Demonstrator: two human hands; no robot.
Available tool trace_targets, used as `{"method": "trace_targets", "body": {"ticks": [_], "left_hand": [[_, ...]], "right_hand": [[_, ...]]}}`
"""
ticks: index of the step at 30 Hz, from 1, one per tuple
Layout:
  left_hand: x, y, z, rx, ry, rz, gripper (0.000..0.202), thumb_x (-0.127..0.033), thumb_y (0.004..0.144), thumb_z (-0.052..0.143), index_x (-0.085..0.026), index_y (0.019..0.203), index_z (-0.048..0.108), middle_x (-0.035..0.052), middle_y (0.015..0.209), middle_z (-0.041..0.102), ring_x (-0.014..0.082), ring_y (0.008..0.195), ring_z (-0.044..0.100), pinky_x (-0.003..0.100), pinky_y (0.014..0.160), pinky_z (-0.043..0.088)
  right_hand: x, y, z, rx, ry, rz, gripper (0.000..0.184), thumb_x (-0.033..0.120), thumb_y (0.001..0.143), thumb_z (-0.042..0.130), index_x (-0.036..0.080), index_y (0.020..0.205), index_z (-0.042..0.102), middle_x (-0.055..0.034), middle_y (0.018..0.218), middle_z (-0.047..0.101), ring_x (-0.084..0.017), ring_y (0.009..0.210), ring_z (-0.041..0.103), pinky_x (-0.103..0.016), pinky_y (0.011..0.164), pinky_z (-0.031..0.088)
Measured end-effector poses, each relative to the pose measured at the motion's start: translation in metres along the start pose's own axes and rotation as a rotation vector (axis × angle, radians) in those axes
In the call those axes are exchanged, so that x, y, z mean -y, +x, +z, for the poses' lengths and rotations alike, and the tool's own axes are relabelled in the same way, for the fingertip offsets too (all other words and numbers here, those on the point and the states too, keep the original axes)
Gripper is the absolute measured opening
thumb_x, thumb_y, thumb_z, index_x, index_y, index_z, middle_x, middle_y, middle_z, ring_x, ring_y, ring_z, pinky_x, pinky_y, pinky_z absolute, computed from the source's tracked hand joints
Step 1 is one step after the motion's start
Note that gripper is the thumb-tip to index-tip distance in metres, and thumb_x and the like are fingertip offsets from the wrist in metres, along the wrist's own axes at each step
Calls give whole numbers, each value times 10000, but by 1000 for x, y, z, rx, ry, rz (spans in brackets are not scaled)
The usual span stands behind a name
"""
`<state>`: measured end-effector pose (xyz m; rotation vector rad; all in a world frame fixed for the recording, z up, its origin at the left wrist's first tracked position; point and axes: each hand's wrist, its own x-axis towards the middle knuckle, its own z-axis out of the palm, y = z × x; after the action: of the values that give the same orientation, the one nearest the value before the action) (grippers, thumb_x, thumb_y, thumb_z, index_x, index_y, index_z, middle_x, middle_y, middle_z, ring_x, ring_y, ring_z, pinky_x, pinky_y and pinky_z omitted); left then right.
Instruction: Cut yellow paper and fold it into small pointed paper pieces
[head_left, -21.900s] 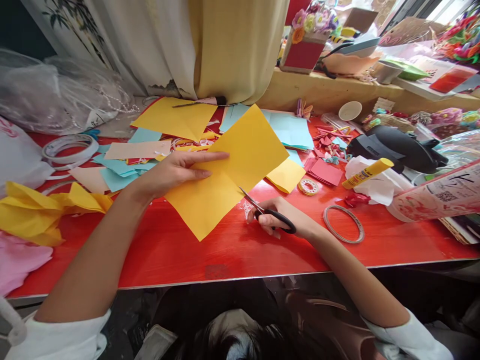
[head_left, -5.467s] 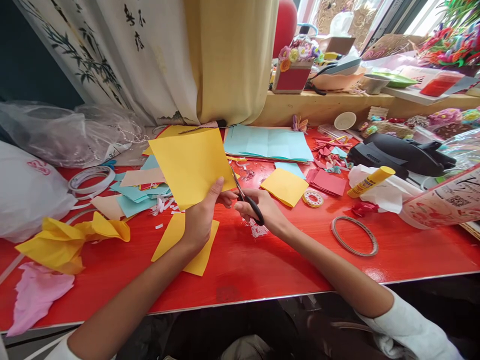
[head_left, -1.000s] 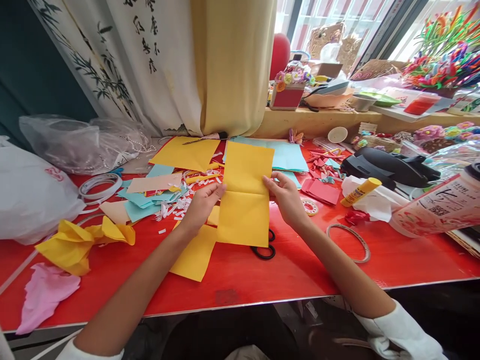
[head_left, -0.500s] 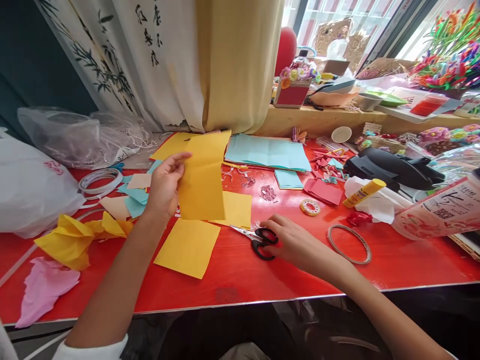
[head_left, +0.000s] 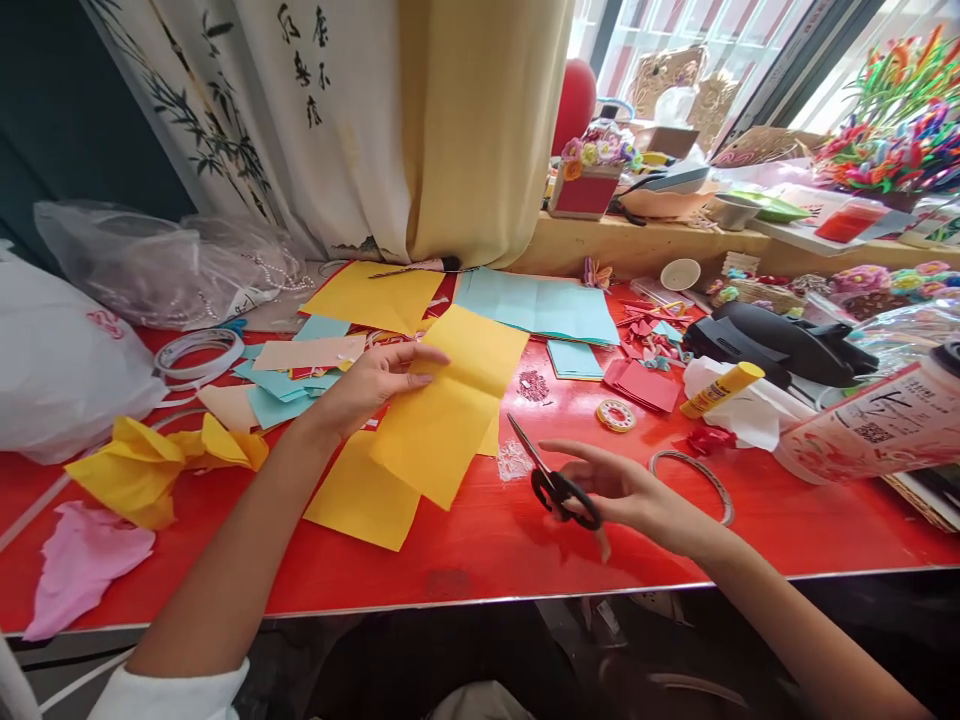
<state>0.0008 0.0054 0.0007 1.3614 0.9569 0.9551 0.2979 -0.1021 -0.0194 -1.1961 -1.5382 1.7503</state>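
My left hand (head_left: pixel 386 385) pinches the upper left edge of a creased yellow paper sheet (head_left: pixel 457 400), which is tilted above the table. Under that sheet lies a yellow paper square (head_left: pixel 367 500), and a corner of another yellow piece shows behind it. To the right, my right hand (head_left: pixel 619 490) is closed on black-handled scissors (head_left: pixel 564 492), lifted off the tabletop. Their blades point up and left toward the sheet, apart from it, and look closed. Part of the right hand's fingers is hidden behind the handles.
On the red table (head_left: pixel 480 570) lie light blue sheets (head_left: pixel 544 305), red paper squares (head_left: pixel 643 384), a small tape roll (head_left: pixel 616 415), a glue stick (head_left: pixel 724 388) and a tape ring (head_left: pixel 701 475). Crumpled yellow paper (head_left: pixel 150 470) and a white plastic bag (head_left: pixel 64 360) are at left.
My right hand has picked the scissors up from the table and turned the blades upward. My left hand has moved right with the yellow sheet, now tilted, uncovering paper scraps behind it.
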Motion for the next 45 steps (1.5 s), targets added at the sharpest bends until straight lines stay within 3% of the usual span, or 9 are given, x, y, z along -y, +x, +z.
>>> {"method": "trace_targets", "body": {"ticks": [6,10,14,17,19,21,24,27,45], "left_hand": [[-6,-5,-8,128,164,-80,319,-281,734,684,-235,1049,663,46,1155,618,160,882,620,210,677,511],[-7,-5,-9,163,267,-85,387,-306,714,707,-249,1092,647,28,1240,571,154,925,601,176,688,501],[-8,-6,-11,203,198,-157,413,-308,699,725,-278,1103,644,14,1205,585,140,849,623,178,643,520],[-9,-7,-13,214,143,-192,441,-301,705,724,-289,1136,630,20,1118,632,131,767,636,179,591,524],[-10,-8,-14,209,127,-183,445,-289,708,723,-291,1143,630,23,1118,639,134,767,639,178,587,526],[-11,-9,-15,205,116,-166,444,-279,706,725,-296,1141,636,22,1147,630,144,804,640,183,614,535],[-12,-10,-15,204,103,-135,462,-276,706,727,-308,1156,629,21,1145,632,148,828,637,189,635,538],[-13,-12,-14,187,90,-76,467,-280,710,724,-317,1165,624,22,1189,610,157,871,631,200,668,539],[-13,-15,-3,274,150,28,415,-246,752,680,-317,1158,632,-13,1320,535,216,1139,532,198,772,518]], "right_hand": [[-18,9,4,52,353,-55,516,190,727,720,242,1217,568,-53,935,614,-125,809,588,-171,572,483],[-23,17,15,182,491,-156,516,296,709,746,252,1187,558,-39,899,570,-153,818,575,-213,571,492],[-23,23,15,271,471,-179,561,514,697,691,195,1137,551,-36,803,541,-101,651,508,-150,442,381],[-14,22,11,414,366,-202,798,688,587,646,180,1189,518,-91,951,526,-174,827,520,-217,542,448],[-5,18,9,460,235,-200,860,691,578,651,186,1252,482,-136,1117,492,-220,975,494,-284,674,474],[4,15,7,416,111,-172,860,660,605,664,192,1297,457,-139,1169,491,-225,1013,490,-311,752,449],[10,12,4,334,-45,-119,846,642,586,694,192,1277,503,-61,931,573,-173,846,517,-287,724,404],[11,12,2,299,-155,-112,786,669,578,679,164,1175,597,-19,774,542,-144,717,487,-268,645,364],[12,31,21,174,-234,-157,765,729,518,661,96,947,633,-9,621,521,-119,571,435,-260,542,324]]}}
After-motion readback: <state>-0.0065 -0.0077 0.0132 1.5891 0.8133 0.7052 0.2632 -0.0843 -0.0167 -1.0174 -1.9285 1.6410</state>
